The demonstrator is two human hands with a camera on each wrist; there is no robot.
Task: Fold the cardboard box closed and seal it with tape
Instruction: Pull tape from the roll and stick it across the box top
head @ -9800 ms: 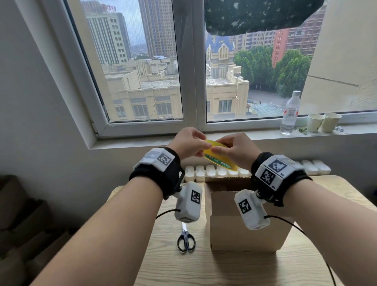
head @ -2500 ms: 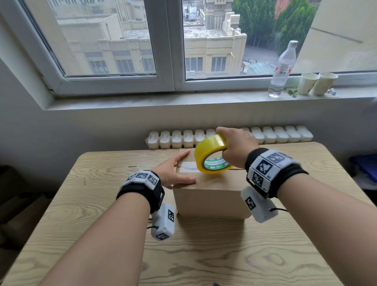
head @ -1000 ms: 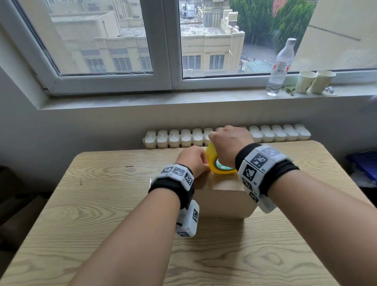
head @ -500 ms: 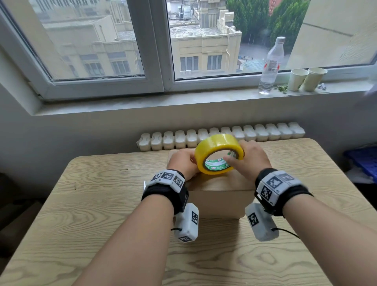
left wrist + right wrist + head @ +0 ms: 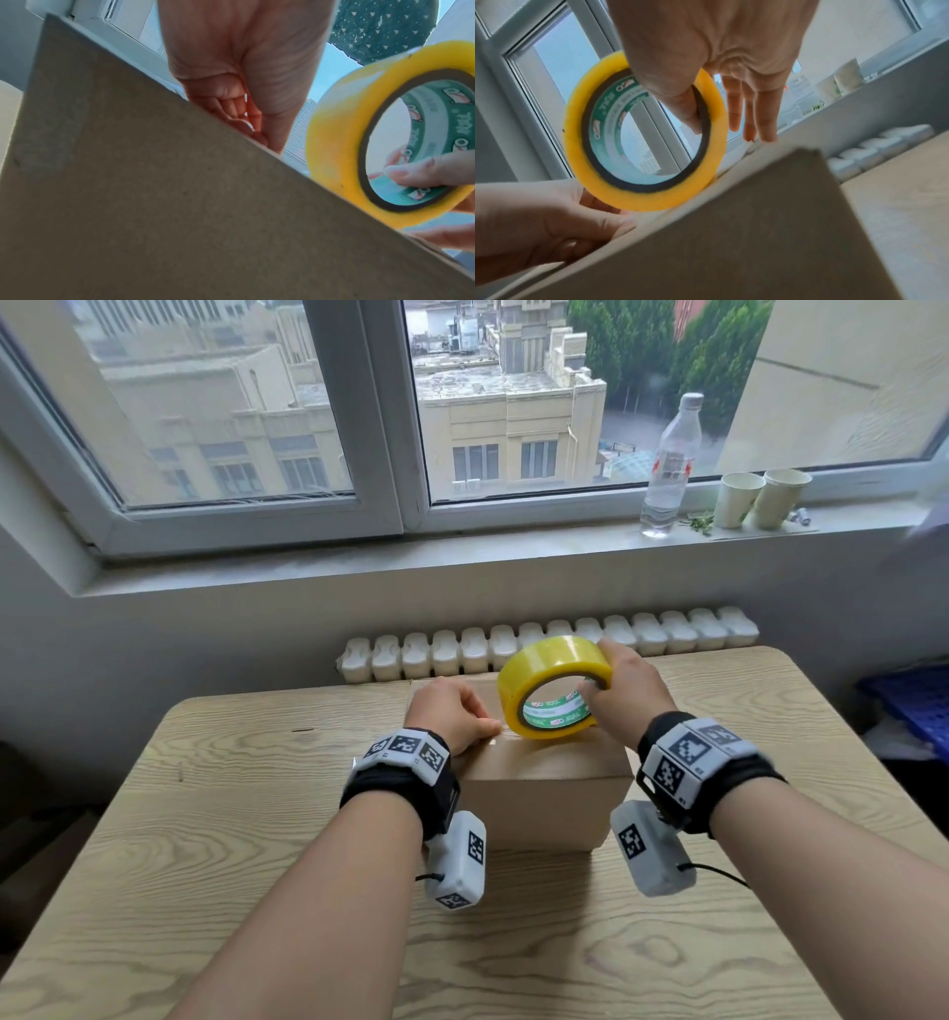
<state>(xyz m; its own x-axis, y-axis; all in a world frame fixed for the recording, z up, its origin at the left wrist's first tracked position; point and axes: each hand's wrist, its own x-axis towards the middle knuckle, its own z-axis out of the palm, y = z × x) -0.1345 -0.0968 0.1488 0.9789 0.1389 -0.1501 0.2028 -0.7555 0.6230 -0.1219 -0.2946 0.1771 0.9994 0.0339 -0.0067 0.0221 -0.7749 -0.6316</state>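
Observation:
The closed cardboard box (image 5: 544, 793) stands in the middle of the wooden table (image 5: 205, 814). On its top, on edge, stands a yellow tape roll (image 5: 554, 685) with a green printed core. My right hand (image 5: 611, 695) grips the roll, thumb inside the core and fingers over the outer rim. My left hand (image 5: 462, 719) rests on the box top just left of the roll, fingers curled, thumb and fingertips pinching the clear tape end down against the cardboard. The left wrist view shows the box side (image 5: 154, 203) and the roll (image 5: 334, 152). The right wrist view shows the roll (image 5: 641, 194) above the box (image 5: 757, 233).
A clear water bottle (image 5: 667, 464) and two paper cups (image 5: 739, 498) stand on the windowsill at the back right. A row of white moulded pieces (image 5: 544, 642) runs along the table's far edge. A blue crate (image 5: 914, 706) sits right of the table.
My left hand left the box's left edge and now holds the tape end beside the roll. The right hand has tipped the roll upright on the box top; little has moved in the last half second.

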